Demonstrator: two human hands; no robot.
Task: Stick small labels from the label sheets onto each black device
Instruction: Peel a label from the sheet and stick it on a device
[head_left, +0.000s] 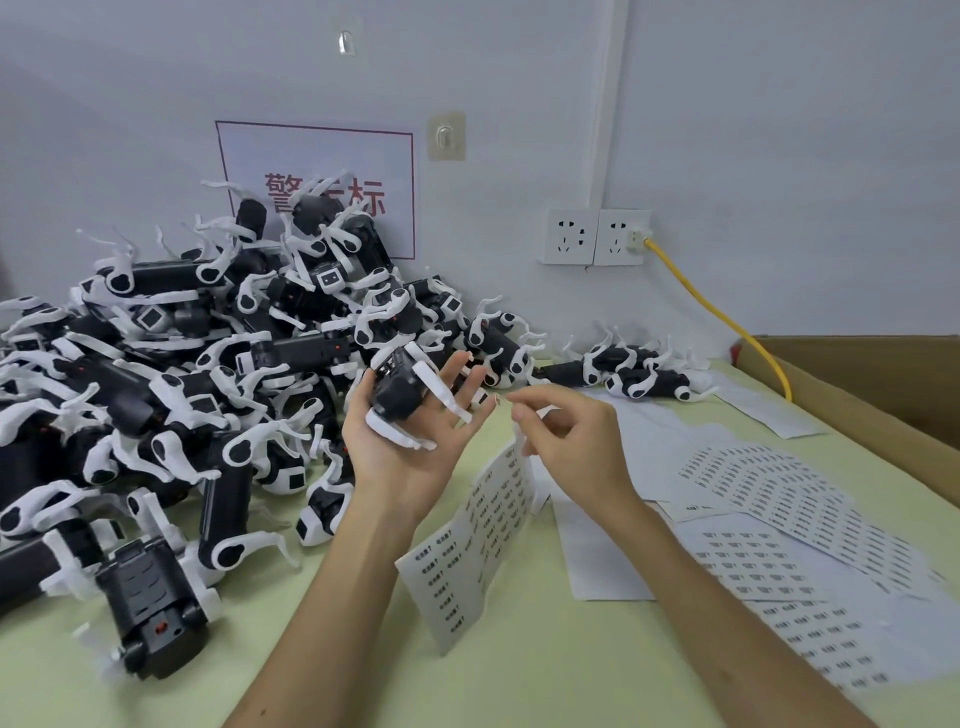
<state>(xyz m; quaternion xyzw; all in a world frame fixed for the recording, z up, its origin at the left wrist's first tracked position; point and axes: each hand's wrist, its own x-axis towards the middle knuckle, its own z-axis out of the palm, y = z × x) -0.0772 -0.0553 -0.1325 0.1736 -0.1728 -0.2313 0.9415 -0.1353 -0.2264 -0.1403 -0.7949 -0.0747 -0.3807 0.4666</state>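
Nearest me: the white paper label sheet printed with rows of dark marks (478, 535). It hangs below my right hand (571, 441), its top edge tucked under the lower fingers.

Right thumb and forefinger are pinched together on what looks like one small label (497, 399). It's too tiny to read.

My left hand (410, 462) is palm up with the fingers straight and the thumb standing against the load: one black plastic device (397, 397) wrapped in white plastic straps (434, 387).

Key relation:
- The device sits left of my right fingertips, near but not touching them.
- My left outer fingertips lie in between, just beside the label.
- Its long axis runs roughly along my left palm, away from me.

Judgement: the right hand is the one to travel, a short move left over the fingertips onto the black body while avoiding the straps.

The heap of unlabelled black devices (182, 364) lies beyond and left of my left hand. The loose flat label sheets (769, 519) lie right of my right hand.
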